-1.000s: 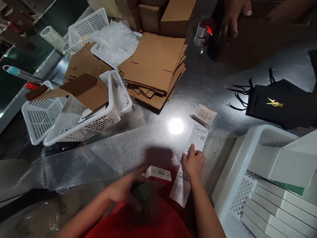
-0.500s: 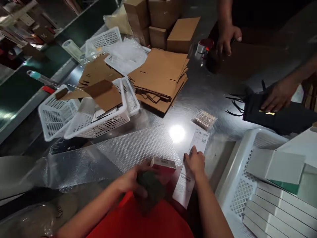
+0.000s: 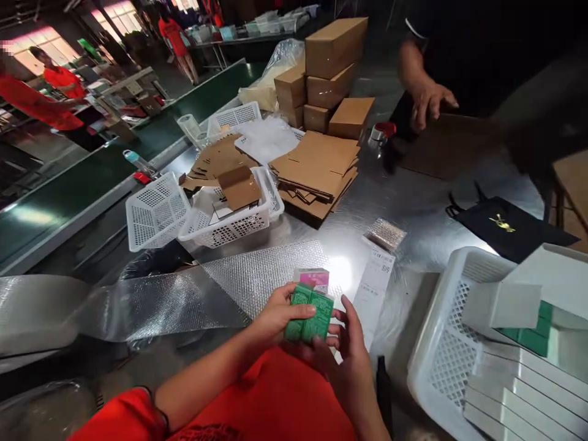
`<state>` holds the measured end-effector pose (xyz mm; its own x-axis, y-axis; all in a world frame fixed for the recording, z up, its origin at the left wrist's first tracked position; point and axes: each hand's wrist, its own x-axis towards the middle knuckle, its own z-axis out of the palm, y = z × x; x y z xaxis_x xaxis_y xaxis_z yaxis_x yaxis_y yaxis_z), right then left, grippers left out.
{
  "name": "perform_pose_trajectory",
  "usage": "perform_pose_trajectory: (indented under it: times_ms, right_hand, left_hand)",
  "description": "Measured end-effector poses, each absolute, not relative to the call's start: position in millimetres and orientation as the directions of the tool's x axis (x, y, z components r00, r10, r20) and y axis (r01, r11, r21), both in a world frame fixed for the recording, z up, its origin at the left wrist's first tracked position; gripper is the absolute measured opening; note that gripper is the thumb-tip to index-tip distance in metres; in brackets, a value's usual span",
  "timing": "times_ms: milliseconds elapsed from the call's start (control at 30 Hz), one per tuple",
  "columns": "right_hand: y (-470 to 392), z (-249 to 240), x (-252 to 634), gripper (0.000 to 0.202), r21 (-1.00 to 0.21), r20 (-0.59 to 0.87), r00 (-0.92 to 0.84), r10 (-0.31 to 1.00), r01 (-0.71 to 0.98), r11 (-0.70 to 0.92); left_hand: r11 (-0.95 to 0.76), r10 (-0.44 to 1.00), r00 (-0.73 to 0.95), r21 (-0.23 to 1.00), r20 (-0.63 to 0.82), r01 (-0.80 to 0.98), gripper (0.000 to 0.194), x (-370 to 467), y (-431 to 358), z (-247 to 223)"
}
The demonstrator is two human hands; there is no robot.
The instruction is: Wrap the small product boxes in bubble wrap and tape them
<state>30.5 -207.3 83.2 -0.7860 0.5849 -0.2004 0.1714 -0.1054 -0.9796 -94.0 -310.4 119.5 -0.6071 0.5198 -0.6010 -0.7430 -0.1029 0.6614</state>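
Two small green boxes [image 3: 309, 324] sit side by side in my left hand [image 3: 275, 313], its thumb pressed across their front. My right hand [image 3: 351, 355] is at their right edge, fingers spread and partly curled, apparently touching the side. Just beyond the boxes stands a white and pink box [image 3: 315, 278] on a sheet of bubble wrap [image 3: 261, 278]. A long printed paper slip [image 3: 374, 288] with barcodes lies on the metal table to the right, partly behind my right hand. At its far end is a bubble-wrapped packet [image 3: 386, 234].
To the right, a white basket [image 3: 429, 355] holds white cartons and an opened box with green boxes. Flat cardboard [image 3: 321, 162], white baskets [image 3: 220, 233] and stacked brown boxes [image 3: 337, 46] occupy the far left. Across the table, a co-worker's hand [image 3: 427, 98] hovers near a black bag [image 3: 509, 226].
My right hand has left the paper slip and come to the green boxes. My left hand has raised them into clear view. The camera has tilted up, and the co-worker's hand has left the black bag.
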Motion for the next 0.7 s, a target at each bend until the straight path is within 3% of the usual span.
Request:
perform_pose_trajectory:
  times_ms: [67, 200, 333, 500, 700]
  right_hand:
    - [-213.1, 87.3, 35.6, 0.085, -0.988, -0.154, -0.82, 0.552, 0.142, -0.064]
    - [-211.3, 104.5, 44.6, 0.087, -0.984, -0.015, -0.833, 0.553, 0.111, 0.14]
    - [-207.0, 121.5, 46.5, 0.092, -0.934, 0.065, -0.841, 0.537, 0.138, 0.329]
    - [-192.0, 124.2, 47.4, 0.072, -0.968, -0.02, -0.915, 0.403, 0.118, 0.221]
    - [-185.5, 119.9, 50.8, 0.069, -0.978, -0.21, -0.934, 0.289, 0.202, -0.058]
  left_hand:
    - [-0.135, 0.599, -0.537, 0.585, -0.595, -0.799, 0.053, -92.7, -312.4, 119.2]
    - [-0.165, 0.793, -0.363, 0.401, -0.489, -0.901, 0.042, -89.6, -317.9, 117.3]
    - [-0.114, 0.828, -0.27, 0.323, -0.491, -0.939, 0.031, -85.0, -319.6, 118.8]
    - [-0.027, 0.768, -0.24, 0.345, -0.594, -0.938, 0.023, -83.7, -320.8, 124.6]
    - [0.092, 0.752, -0.064, 0.201, -0.656, -0.975, 0.04, -76.1, -328.3, 112.6]
